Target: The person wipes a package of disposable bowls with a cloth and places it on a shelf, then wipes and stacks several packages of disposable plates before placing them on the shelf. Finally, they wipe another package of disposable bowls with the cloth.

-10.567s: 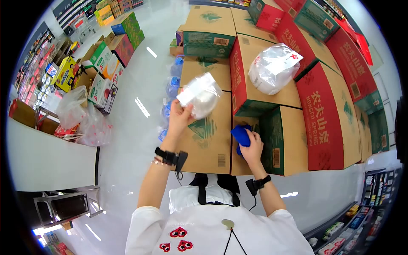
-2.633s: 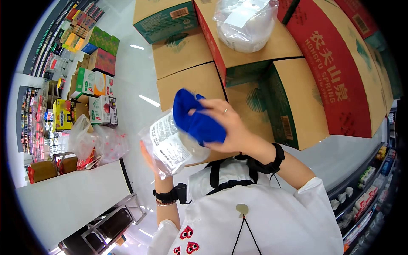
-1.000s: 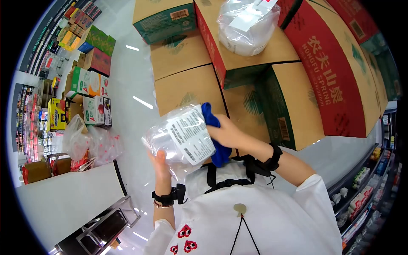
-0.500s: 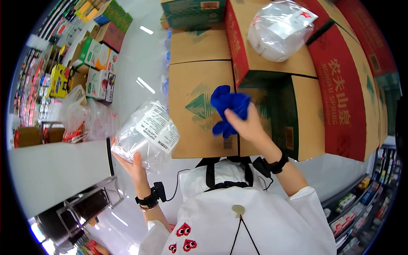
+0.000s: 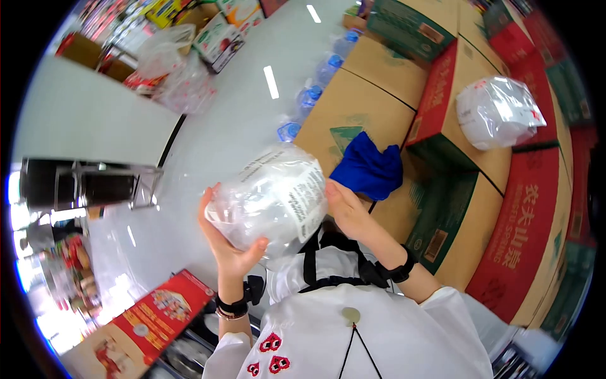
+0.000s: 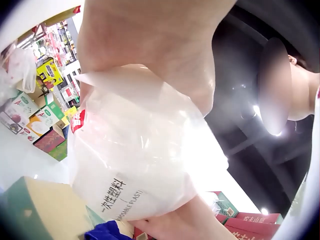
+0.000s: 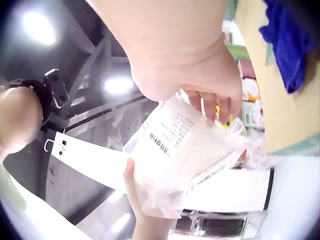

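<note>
A clear-wrapped pack of disposable plastic bowls [image 5: 268, 199], with a printed white label, is held up in front of the person's body. The left hand [image 5: 230, 249] grips it from the left and below, its thumb on the near side. At the pack's right end, the right hand [image 5: 350, 211] touches the wrapping with extended fingers, which also show along the pack in the right wrist view. A crumpled blue cloth [image 5: 372, 167] lies on the brown cartons [image 5: 353, 107], just beyond the right hand and out of its hold.
A second wrapped pack [image 5: 495, 117] sits on a raised red-sided carton [image 5: 435, 95]. More red and green cartons stack up at the right. Large blue-capped water bottles [image 5: 309, 95] line the cartons' left edge. A white counter [image 5: 82, 120] and plastic bags [image 5: 183, 82] stand at the left.
The right hand has let go of the blue cloth onto the cartons and come to the pack. The left hand has brought the pack rightward. The view has swung round.
</note>
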Available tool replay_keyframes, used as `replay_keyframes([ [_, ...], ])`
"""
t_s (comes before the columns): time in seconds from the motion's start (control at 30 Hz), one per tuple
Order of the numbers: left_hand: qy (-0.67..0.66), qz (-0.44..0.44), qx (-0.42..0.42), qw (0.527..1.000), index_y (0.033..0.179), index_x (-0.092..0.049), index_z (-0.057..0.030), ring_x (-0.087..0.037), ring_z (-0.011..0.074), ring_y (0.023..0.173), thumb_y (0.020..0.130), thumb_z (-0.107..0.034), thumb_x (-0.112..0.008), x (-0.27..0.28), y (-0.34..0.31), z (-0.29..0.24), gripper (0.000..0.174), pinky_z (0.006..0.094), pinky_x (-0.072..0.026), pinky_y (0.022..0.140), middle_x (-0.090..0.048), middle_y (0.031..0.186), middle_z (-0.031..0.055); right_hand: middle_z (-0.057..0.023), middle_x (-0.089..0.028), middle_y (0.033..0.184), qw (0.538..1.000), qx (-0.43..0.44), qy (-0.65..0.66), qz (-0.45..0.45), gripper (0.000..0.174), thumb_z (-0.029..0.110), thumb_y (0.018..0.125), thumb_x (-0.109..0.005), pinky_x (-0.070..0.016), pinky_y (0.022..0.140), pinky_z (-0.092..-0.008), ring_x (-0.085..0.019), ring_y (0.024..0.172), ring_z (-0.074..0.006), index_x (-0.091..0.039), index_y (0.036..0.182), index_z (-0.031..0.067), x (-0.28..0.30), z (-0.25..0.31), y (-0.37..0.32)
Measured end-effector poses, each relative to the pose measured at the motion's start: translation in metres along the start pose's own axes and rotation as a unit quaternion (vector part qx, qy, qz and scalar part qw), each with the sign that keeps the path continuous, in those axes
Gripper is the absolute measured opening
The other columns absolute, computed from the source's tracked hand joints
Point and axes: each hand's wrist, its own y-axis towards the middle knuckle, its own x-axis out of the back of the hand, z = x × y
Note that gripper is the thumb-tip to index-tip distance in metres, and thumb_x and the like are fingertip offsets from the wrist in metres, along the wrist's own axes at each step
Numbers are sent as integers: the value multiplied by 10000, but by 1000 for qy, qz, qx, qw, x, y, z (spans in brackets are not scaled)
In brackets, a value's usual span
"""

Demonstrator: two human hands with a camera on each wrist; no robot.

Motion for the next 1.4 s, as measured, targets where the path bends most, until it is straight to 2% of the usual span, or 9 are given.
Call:
replay_keyframes([
  [0.1, -2, -49, 60, 997, 1565, -181, -18, -399, 321, 1409, 691, -395, -901, -20, -50, -27, 1194, 454, -396, 1138, -280, 1576, 192, -44, -684, 1131, 953, -109, 284, 7, 448, 359, 1100, -483, -496, 859, -277, -601, 980, -80, -620, 1255, -38, -20, -6, -13],
  [0.3, -15, -167, 4, 986, 1587, -193, -71, -340, 316, 1459, 943, -501, -629, 15, -166, -29, 888, 466, -356, 1170, -258, 1606, 204, -54, -732, 956, 942, -190, 273, 56, 467, 404, 1083, -510, -526, 753, -260, -665, 825, -96, -698, 1098, -24, -63, 5, -47],
  [0.37, -148, -323, 81, 931, 1574, -289, -110, -454, 274, 1384, 1094, -340, -393, 22, -204, -29, 542, 429, -445, 1110, -400, 1537, 171, -92, -732, 1031, 916, -253, 293, 104, 486, 418, 1078, -513, -548, 798, -286, -685, 886, -128, -678, 1132, -36, -86, 9, -64],
  [0.5, -343, -438, 210, 804, 1513, -410, -81, -645, 151, 1109, 1065, -381, -466, 49, -300, -22, 542, 320, -582, 878, -628, 1283, 83, -108, -699, 1160, 869, -348, 269, 227, 530, 474, 1074, -487, -557, 886, -339, -673, 997, -169, -628, 1229, -12, -149, 14, -103],
  [0.67, -152, -381, 121, 904, 1502, -429, -49, -625, 185, 1167, 1072, -449, -440, 53, -406, -54, 588, 354, -531, 986, -614, 1330, 79, -73, -681, 1137, 823, -423, 136, 353, 512, 498, 1079, -455, -555, 874, -337, -654, 985, -158, -573, 1309, 56, -231, 21, -164],
  [0.8, -155, -478, 104, 858, 1494, -443, -37, -616, 200, 1195, 1079, -480, -415, 79, -471, -82, 608, 369, -502, 1033, -605, 1371, 83, -54, -641, 1179, 828, -303, 64, 468, 447, 424, 1097, -441, -544, 858, -328, -606, 963, -130, -485, 1405, 103, -301, -25, -222],
  [0.97, -322, -726, 158, 587, 1370, -598, -51, -683, 166, 1051, 1049, -523, -486, 139, -537, -124, 582, 300, -550, 912, -692, 1229, 95, -165, -432, 1482, 688, -125, -52, 713, 599, 44, 989, -535, -525, 991, -376, -499, 1336, -246, -341, 1553, 100, -397, -39, -294],
  [1.17, -282, -774, 79, 561, 1347, -602, -24, -689, 180, 1015, 1032, -524, -529, 206, -692, -87, 596, 319, -558, 895, -701, 1201, 89, -221, -175, 1634, 492, -11, -151, 857, 1161, 152, 818, -770, -380, 1170, -449, -168, 1538, -374, 54, 1637, 126, -514, -29, -411],
  [1.4, -191, -831, 54, 520, 1545, -283, -106, -590, 183, 1170, 1077, -558, -390, 282, -770, -89, 659, 355, -470, 1033, -583, 1273, 52, -252, -105, 1645, 412, 86, -130, 898, 1349, 166, 723, -833, -273, 1217, -437, -125, 1548, -351, 189, 1595, 48, -622, -73, -469],
])
